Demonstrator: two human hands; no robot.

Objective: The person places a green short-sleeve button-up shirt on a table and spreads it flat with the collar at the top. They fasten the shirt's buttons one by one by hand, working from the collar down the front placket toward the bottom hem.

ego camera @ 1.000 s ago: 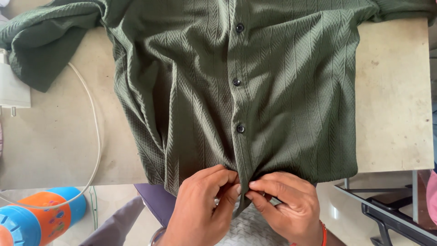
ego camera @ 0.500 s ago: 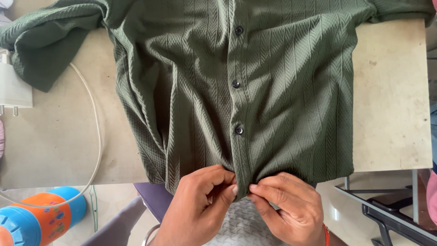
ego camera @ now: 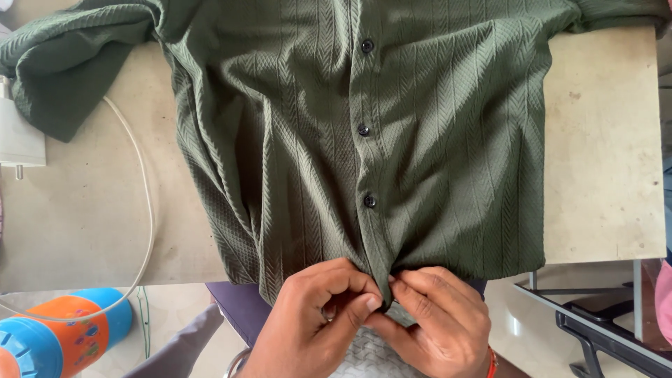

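At the far left edge, a white adapter-like block point(ego camera: 19, 136) rests on the pale surface point(ego camera: 77, 217), and a white cable point(ego camera: 143, 210) curves from near it down across the surface and off the near edge. Below that edge, on the floor, lies a blue and orange bottle point(ego camera: 59, 343) with small coloured shapes on its orange band.

A dark green button-up shirt point(ego camera: 294, 161) with a herringbone knit lies spread front-up over most of the surface. Its left sleeve point(ego camera: 63, 70) is folded over towards the upper left corner. Three dark buttons point(ego camera: 363, 130) run down the placket and are done up; the hem hangs just over the near edge of the surface.

At the bottom of the placket, the left hand point(ego camera: 315, 325) curls narrowly, thumb and forefinger pinching the hem edge of the shirt. Touching it fingertip to fingertip, the right hand point(ego camera: 437, 322) pinches the opposite edge of the placket in the same tight way, with a red band point(ego camera: 492, 364) at its wrist. Whether a button sits between the fingers cannot be told.

To the right, bare surface shows beyond the shirt, and below it stands a dark metal frame point(ego camera: 602, 329) on the light floor.
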